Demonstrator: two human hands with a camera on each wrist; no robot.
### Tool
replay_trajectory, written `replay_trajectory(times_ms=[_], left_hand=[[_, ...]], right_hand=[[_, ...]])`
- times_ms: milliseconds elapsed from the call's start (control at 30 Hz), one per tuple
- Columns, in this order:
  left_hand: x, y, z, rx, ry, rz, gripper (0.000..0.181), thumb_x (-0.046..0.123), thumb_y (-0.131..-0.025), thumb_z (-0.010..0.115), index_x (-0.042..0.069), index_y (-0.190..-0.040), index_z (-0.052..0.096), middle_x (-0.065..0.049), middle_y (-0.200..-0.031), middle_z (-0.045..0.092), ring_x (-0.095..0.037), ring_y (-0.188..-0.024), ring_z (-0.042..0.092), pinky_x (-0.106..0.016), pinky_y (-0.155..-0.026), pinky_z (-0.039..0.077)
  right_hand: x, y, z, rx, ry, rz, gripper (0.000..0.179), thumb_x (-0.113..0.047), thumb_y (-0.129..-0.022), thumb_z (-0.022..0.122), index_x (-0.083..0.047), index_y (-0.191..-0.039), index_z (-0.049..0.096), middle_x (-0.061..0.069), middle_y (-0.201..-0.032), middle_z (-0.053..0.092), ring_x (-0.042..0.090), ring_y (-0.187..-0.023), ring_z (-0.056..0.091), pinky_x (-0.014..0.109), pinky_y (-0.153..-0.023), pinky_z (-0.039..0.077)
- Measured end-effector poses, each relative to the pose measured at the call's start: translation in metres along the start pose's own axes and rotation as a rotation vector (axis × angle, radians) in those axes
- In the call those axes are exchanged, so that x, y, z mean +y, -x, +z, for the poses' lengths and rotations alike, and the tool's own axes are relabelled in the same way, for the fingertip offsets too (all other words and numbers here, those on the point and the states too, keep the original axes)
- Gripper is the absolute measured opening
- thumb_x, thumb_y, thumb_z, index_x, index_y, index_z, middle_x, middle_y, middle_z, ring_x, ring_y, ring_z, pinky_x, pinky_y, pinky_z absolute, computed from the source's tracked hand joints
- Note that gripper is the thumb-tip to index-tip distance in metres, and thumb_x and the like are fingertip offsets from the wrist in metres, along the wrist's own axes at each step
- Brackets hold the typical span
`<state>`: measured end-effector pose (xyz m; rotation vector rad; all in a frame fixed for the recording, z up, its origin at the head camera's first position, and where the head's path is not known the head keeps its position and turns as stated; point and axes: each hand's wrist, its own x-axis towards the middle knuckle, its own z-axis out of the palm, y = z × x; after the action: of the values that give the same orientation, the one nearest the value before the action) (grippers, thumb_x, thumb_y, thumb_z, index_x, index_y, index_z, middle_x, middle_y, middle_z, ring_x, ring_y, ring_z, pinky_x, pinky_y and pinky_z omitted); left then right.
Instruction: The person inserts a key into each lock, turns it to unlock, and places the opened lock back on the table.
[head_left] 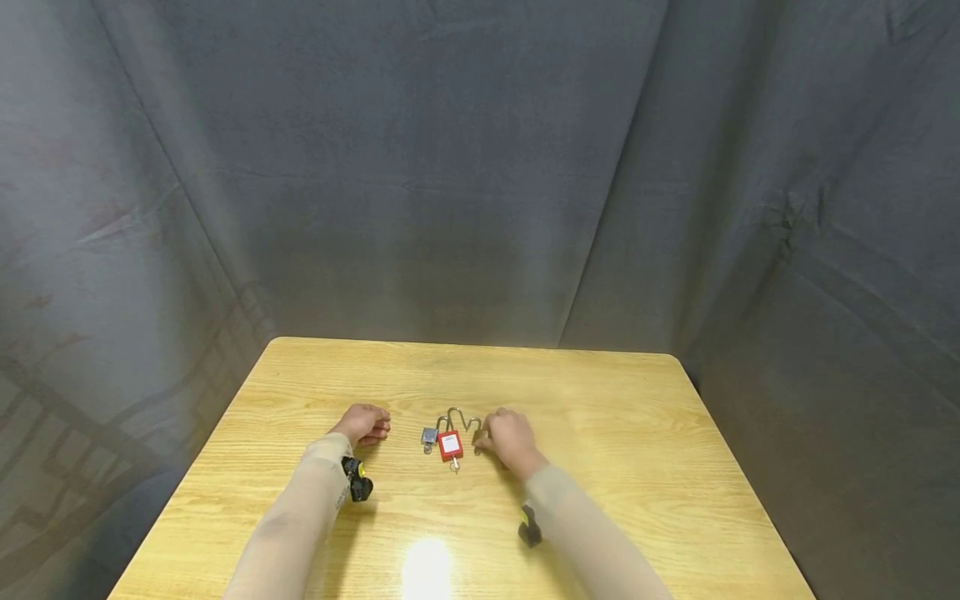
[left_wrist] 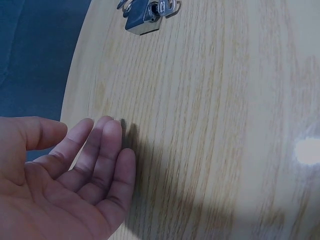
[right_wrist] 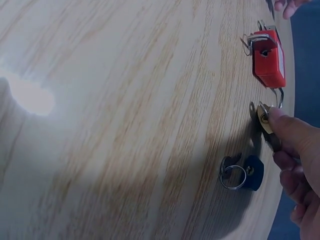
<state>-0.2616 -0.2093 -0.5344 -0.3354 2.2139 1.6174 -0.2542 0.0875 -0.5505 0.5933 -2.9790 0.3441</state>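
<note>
My right hand (head_left: 512, 442) pinches a small brass padlock (right_wrist: 264, 119) between thumb and fingers, at the right end of a row of padlocks. Just left of it lies a red padlock (head_left: 450, 445) with a white label, a long shackle and a key in its keyhole. Beyond that is a silver padlock (head_left: 429, 436), also keyed, seen at the top of the left wrist view. Beside the right hand, in the right wrist view, sits a dark blue padlock (right_wrist: 254, 173) with a key and ring. My left hand (left_wrist: 75, 185) holds nothing, fingers loosely bent, left of the silver padlock.
The padlocks lie on a light wooden table (head_left: 600, 417) with rounded far corners. Grey cloth (head_left: 450, 208) hangs behind and at both sides. A bright glare patch (head_left: 427, 567) shows near the table's front.
</note>
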Motion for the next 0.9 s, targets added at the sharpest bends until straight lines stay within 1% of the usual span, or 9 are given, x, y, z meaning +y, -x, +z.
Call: replay_trajectory(times_ms=[267, 467, 567, 700, 900], left_hand=[[0.003, 0.004, -0.001, -0.008, 0.006, 0.003, 0.036, 0.011, -0.101, 0.041, -0.011, -0.128, 0.049, -0.009, -0.093, 0.066, -0.014, -0.075, 0.063, -0.033, -0.075, 0.051], [0.004, 0.005, -0.001, -0.002, 0.013, -0.008, 0.035, 0.011, -0.102, 0.042, -0.011, -0.128, 0.049, -0.010, -0.093, 0.065, -0.015, -0.076, 0.063, -0.035, -0.078, 0.051], [0.004, 0.004, 0.000, -0.004, 0.010, -0.010, 0.036, 0.011, -0.102, 0.040, -0.011, -0.129, 0.049, -0.011, -0.095, 0.066, -0.014, -0.076, 0.063, -0.035, -0.078, 0.051], [0.004, 0.003, 0.001, -0.001, 0.008, -0.010, 0.037, 0.011, -0.101, 0.041, -0.011, -0.130, 0.049, -0.011, -0.095, 0.066, -0.014, -0.076, 0.063, -0.034, -0.078, 0.051], [0.000, 0.001, 0.001, -0.001, 0.013, 0.001, 0.036, 0.011, -0.101, 0.043, -0.011, -0.129, 0.050, -0.009, -0.092, 0.066, -0.014, -0.075, 0.062, -0.033, -0.076, 0.051]], right_hand=[[0.002, 0.000, -0.002, -0.022, 0.007, 0.009, 0.028, -0.039, -0.076, 0.078, -0.014, -0.087, 0.072, -0.002, -0.084, 0.066, 0.015, -0.079, 0.059, 0.038, -0.083, 0.052], [0.005, 0.000, -0.001, -0.015, 0.004, 0.002, 0.030, -0.041, -0.076, 0.077, -0.014, -0.089, 0.071, -0.002, -0.083, 0.063, 0.013, -0.077, 0.057, 0.036, -0.080, 0.052], [0.007, 0.001, 0.000, -0.007, -0.006, -0.004, 0.032, -0.041, -0.076, 0.077, -0.013, -0.091, 0.072, -0.002, -0.083, 0.061, 0.013, -0.076, 0.056, 0.034, -0.077, 0.051], [0.010, 0.002, -0.001, 0.004, -0.019, -0.016, 0.034, -0.042, -0.076, 0.077, -0.013, -0.092, 0.072, -0.002, -0.083, 0.061, 0.013, -0.075, 0.054, 0.033, -0.074, 0.050], [0.012, 0.004, -0.002, -0.007, -0.036, -0.018, 0.033, -0.041, -0.077, 0.077, -0.012, -0.092, 0.072, -0.001, -0.086, 0.062, 0.015, -0.078, 0.057, 0.035, -0.079, 0.051]])
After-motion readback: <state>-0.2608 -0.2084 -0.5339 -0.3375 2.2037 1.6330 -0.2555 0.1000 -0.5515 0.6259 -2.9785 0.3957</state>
